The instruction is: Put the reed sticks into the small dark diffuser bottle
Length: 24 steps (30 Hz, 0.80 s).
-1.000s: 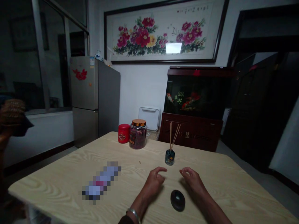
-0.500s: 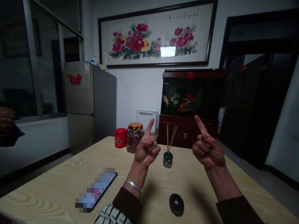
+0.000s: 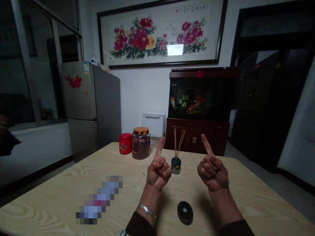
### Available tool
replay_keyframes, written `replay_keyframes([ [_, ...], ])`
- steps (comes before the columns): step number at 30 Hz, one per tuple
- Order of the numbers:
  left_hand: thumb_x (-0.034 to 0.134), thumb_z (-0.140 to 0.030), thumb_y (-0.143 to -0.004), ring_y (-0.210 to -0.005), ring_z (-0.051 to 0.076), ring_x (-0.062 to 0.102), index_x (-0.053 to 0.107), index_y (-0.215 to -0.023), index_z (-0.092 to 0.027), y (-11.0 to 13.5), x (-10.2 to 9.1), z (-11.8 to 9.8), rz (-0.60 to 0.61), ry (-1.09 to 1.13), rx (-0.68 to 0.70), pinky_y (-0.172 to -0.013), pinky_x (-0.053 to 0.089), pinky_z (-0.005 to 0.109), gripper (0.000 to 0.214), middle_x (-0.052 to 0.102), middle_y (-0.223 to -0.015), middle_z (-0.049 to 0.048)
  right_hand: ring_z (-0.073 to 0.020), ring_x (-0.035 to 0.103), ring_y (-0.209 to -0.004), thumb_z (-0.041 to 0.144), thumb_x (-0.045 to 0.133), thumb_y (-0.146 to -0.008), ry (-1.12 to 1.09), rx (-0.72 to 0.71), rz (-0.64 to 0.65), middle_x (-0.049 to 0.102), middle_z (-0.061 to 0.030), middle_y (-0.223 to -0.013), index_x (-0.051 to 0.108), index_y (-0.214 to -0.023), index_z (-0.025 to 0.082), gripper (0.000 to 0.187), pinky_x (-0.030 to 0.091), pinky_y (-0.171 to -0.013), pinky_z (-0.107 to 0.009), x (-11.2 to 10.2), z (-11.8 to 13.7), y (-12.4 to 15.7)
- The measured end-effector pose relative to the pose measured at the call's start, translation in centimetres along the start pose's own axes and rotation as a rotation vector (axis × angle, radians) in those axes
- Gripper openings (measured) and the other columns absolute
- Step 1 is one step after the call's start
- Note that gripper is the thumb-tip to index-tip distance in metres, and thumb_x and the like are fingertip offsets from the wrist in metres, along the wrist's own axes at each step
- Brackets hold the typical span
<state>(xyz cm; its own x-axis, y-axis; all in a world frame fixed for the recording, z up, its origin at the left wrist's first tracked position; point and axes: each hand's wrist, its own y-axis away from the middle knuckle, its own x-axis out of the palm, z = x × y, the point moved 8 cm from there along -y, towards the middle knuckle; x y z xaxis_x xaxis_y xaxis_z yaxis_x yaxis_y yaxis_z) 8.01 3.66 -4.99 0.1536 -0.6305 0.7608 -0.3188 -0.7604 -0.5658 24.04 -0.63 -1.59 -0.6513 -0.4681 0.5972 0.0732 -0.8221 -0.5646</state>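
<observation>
My left hand [image 3: 158,170] is raised above the table, its index finger pointing up and the other fingers curled into a fist with nothing in them. My right hand [image 3: 213,170] makes the same sign to the right, also holding nothing. Between them, further back on the light wooden table [image 3: 61,196], stands a small reed diffuser bottle [image 3: 176,165] with thin sticks. A dark oval object [image 3: 185,212] lies on the table below and between my wrists. A silver bracelet circles my left wrist.
A flat phone-like item [image 3: 99,200] lies on the table at the left. A red tin [image 3: 125,143] and a glass jar with a gold lid [image 3: 140,143] stand at the far edge. Behind are a fridge [image 3: 85,108], a fish tank [image 3: 200,98] and a flower painting [image 3: 159,32].
A second ago both hands lay low on the table with fingers loosely curved. They rose and formed fists with index fingers pointing up, and have since sunk slightly.
</observation>
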Motion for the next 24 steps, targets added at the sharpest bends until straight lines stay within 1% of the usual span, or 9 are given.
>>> replay_keyframes([
  [3,0.065,-0.006,-0.069,-0.044,0.004,-0.001,0.046,-0.141,-0.024,0.2,-0.8,0.0,-0.010,-0.020,-0.005,-0.039,0.009,0.017,0.077,0.017,-0.054,-0.0141,-0.0056,-0.004,-0.041,0.022,0.065,-0.081,0.025,0.013,0.001,0.010,0.0155,-0.054,0.037,-0.152,0.032,0.077,0.007,-0.035,-0.013,-1.1,-0.4,0.1],
  [6,0.067,-0.013,-0.075,-0.043,0.003,0.016,0.047,-0.142,-0.023,0.4,-3.1,0.6,-0.070,-0.136,-0.076,-0.044,0.020,0.017,0.070,0.028,-0.056,-0.0126,-0.0050,0.008,-0.040,0.032,0.068,-0.081,0.155,0.088,-0.046,0.022,0.0146,-0.055,0.045,-0.147,0.030,0.070,0.016,-0.037,-0.014,-3.4,-1.7,-0.1],
  [9,0.073,-0.023,-0.077,-0.059,0.005,0.046,0.053,-0.138,-0.021,1.3,-7.5,1.9,-0.193,-0.426,-0.239,-0.057,0.035,0.018,0.064,0.054,-0.077,-0.0037,-0.0061,0.039,-0.048,0.045,0.068,-0.079,0.601,0.242,-0.198,0.049,0.0074,-0.067,0.058,-0.136,0.027,0.061,0.032,-0.046,-0.018,-8.0,-4.0,-0.6],
  [11,0.077,-0.028,-0.073,-0.077,0.011,0.058,0.060,-0.129,-0.020,2.2,-11.2,2.2,-0.316,-0.676,-0.293,-0.067,0.042,0.021,0.060,0.062,-0.098,0.0044,-0.0136,0.060,-0.070,0.048,0.069,-0.075,0.883,0.334,-0.293,0.063,-0.0012,-0.084,0.064,-0.126,0.023,0.057,0.044,-0.058,-0.024,-11.4,-5.8,-1.1],
  [12,0.079,-0.030,-0.070,-0.083,0.013,0.060,0.062,-0.125,-0.020,2.6,-12.7,2.2,-0.372,-0.768,-0.286,-0.071,0.043,0.024,0.059,0.061,-0.103,0.0061,-0.0189,0.064,-0.083,0.048,0.072,-0.072,0.970,0.360,-0.328,0.067,-0.0053,-0.093,0.065,-0.123,0.022,0.057,0.047,-0.066,-0.028,-12.9,-6.7,-1.4],
  [14,0.080,-0.034,-0.067,-0.086,0.016,0.059,0.064,-0.121,-0.021,3.2,-15.1,2.3,-0.432,-0.896,-0.251,-0.074,0.045,0.027,0.057,0.060,-0.109,0.0080,-0.0278,0.064,-0.103,0.045,0.076,-0.063,1.056,0.365,-0.374,0.067,-0.0106,-0.106,0.064,-0.120,0.020,0.064,0.049,-0.080,-0.037,-15.6,-8.7,-2.3],
  [17,0.080,-0.032,-0.065,-0.086,0.016,0.057,0.063,-0.116,-0.018,3.5,-17.1,2.6,-0.464,-0.988,-0.204,-0.077,0.046,0.030,0.055,0.057,-0.109,0.0092,-0.0321,0.058,-0.116,0.043,0.078,-0.056,1.170,0.340,-0.400,0.066,-0.0111,-0.114,0.060,-0.123,0.021,0.073,0.045,-0.094,-0.043,-18.3,-11.3,-4.0],
  [21,0.078,-0.030,-0.064,-0.092,0.018,0.056,0.062,-0.114,-0.018,3.3,-18.3,3.0,-0.467,-0.999,-0.199,-0.081,0.047,0.031,0.054,0.055,-0.108,0.0092,-0.0303,0.063,-0.104,0.042,0.078,-0.056,1.250,0.332,-0.345,0.069,-0.0087,-0.104,0.059,-0.118,0.020,0.068,0.046,-0.092,-0.043,-19.8,-14.0,-6.0],
  [24,0.078,-0.028,-0.065,-0.101,0.022,0.056,0.059,-0.118,-0.020,3.4,-18.8,3.1,-0.463,-1.011,-0.215,-0.083,0.049,0.033,0.057,0.054,-0.113,0.0108,-0.0291,0.064,-0.092,0.042,0.077,-0.058,1.295,0.326,-0.304,0.068,-0.0072,-0.095,0.058,-0.114,0.018,0.063,0.047,-0.088,-0.043,-19.8,-14.7,-6.1],
])
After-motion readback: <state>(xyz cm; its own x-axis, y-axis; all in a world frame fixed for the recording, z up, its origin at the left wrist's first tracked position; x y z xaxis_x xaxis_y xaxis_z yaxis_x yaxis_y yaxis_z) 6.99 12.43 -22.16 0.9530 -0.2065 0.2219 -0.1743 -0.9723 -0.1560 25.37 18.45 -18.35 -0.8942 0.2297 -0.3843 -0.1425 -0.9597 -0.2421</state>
